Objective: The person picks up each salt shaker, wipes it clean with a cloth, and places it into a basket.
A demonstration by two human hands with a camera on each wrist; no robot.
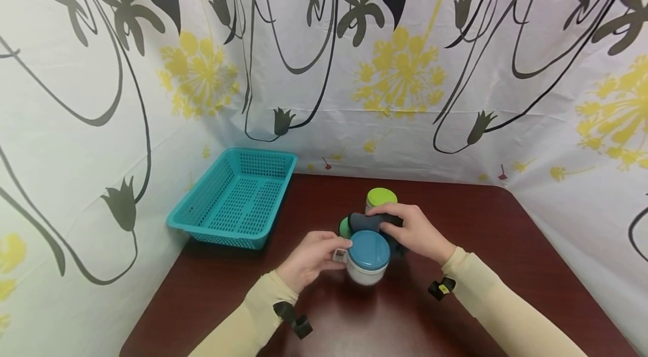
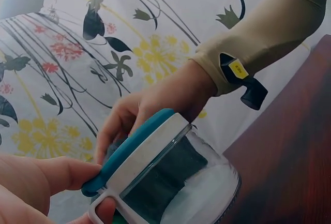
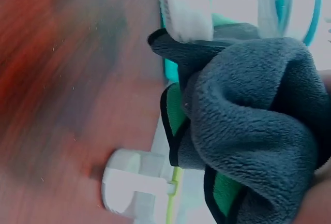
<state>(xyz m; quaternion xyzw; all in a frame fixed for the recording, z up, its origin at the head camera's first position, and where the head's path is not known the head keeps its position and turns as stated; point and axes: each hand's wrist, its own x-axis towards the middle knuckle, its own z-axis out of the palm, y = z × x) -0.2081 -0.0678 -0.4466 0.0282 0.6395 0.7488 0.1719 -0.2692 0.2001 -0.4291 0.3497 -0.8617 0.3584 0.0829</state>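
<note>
My left hand [image 1: 313, 258] grips a glass jar [image 1: 368, 256] by the clip or handle at its side, with the thumb at the edge of the blue lid. The left wrist view shows the jar [image 2: 207, 198] tilted, its clear wall over a white band and lid. In my right hand [image 1: 412, 233] is a bunched microfibre cloth [image 3: 248, 110], dark grey on one side and green on the other, with black edging. The cloth lies right against the jar's far side. Behind it stands a second jar [image 1: 381, 197] with a lime-green lid, partly hidden by the right hand.
A turquoise plastic basket [image 1: 233, 233] with perforated walls stands at the table's back left. The dark red-brown table [image 1: 324, 323] has a rounded far corner. A flower-printed white curtain [image 1: 314, 87] hangs behind and along both sides.
</note>
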